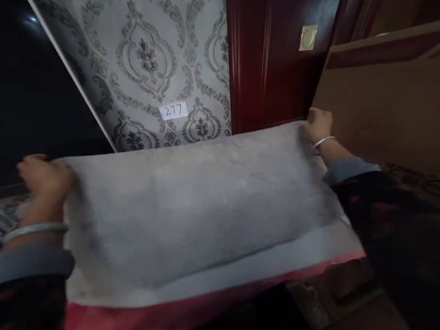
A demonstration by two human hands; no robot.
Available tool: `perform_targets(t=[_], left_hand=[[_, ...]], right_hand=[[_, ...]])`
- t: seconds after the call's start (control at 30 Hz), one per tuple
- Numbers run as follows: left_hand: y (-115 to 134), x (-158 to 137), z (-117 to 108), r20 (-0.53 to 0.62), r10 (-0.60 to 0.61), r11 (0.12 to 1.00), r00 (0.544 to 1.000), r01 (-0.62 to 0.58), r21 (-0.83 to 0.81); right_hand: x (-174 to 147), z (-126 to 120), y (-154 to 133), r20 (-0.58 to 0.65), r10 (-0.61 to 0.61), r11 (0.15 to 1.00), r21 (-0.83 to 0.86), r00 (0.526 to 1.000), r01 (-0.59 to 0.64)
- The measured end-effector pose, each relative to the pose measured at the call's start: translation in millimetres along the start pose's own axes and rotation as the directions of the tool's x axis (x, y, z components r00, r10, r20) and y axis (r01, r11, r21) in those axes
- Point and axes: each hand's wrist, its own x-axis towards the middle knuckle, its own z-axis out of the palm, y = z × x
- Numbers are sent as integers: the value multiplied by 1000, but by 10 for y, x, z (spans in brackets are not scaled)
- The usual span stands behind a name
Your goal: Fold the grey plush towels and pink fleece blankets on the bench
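A wide greyish-white sheet [205, 205] stretches between my hands; I cannot tell whether it is cloth or paper. My left hand [45, 176] is closed round its upper left corner, slightly blurred. The upper right corner is pinched in my right hand [318, 125]. A dark shadow line or fold crosses the sheet's lower part, with a lighter strip beneath. Pink material [145, 328] shows along the near edge, hanging lower on the left. Whether it is joined to the sheet is unclear.
Patterned wallpaper [148, 60] with a "277" label [173, 111] lies ahead. A large dark panel [9, 91] stands left. To the right are a dark red wooden frame [264, 44], a square cream fitting [308, 38] and a big cardboard box [401, 117].
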Motion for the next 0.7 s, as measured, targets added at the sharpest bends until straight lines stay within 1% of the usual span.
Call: perform_targets(t=[0.03, 0.07, 0.1, 0.13, 0.17, 0.23, 0.27, 0.33, 0.37, 0.4, 0.47, 0.5, 0.57, 0.63, 0.7], left_hand=[[34, -49, 165, 25, 2, 999, 1000, -3, 48], [32, -128, 357, 121, 49, 992, 991, -62, 106], [-12, -236, 563, 260, 129, 970, 957, -176, 167], [-98, -368, 768, 401, 216, 921, 890, -323, 220], [-224, -521, 957, 485, 237, 901, 842, -377, 214], [-559, -852, 1245, 570, 227, 888, 790, -407, 211], [-747, -1010, 1332, 600, 226, 882, 768, -422, 208], [-1106, -1265, 1394, 586, 238, 866, 775, -442, 234], [-1259, -1353, 1383, 569, 260, 849, 780, -465, 249], [-1387, -1415, 1353, 558, 265, 840, 786, -473, 267], [-1561, -1482, 1266, 533, 253, 832, 807, -463, 305], [-1611, -1500, 1219, 516, 232, 839, 825, -438, 322], [-1656, -1529, 1130, 454, 170, 853, 874, -362, 377], [-1670, -1555, 1054, 371, 104, 853, 923, -274, 444], [-1688, -1564, 996, 324, 33, 855, 945, -194, 481]], right_hand=[[-33, 198, -24, 56, -17, 999, -30, 998, 19], [-131, 378, -11, 116, -48, 997, -50, 992, 54], [-290, 538, 45, 220, -112, 988, -80, 969, 132], [-501, 675, 145, 305, -161, 977, -87, 939, 195], [-747, 786, 287, 360, -176, 971, -90, 916, 222], [-1266, 923, 662, 454, -174, 958, -128, 874, 257], [-1499, 950, 869, 484, -161, 952, -154, 860, 264], [-1841, 941, 1252, 486, -151, 908, -276, 861, 315], [-1938, 917, 1407, 488, -139, 892, -316, 862, 323], [-1991, 891, 1528, 487, -129, 878, -348, 864, 328], [-1994, 850, 1669, 487, -92, 876, -375, 869, 303], [-1964, 840, 1693, 478, -67, 882, -382, 876, 277], [-1875, 834, 1676, 438, -4, 899, -392, 899, 195], [-1774, 833, 1611, 381, 84, 923, -378, 921, 72], [-1675, 824, 1541, 328, 181, 934, -351, 927, -58]])
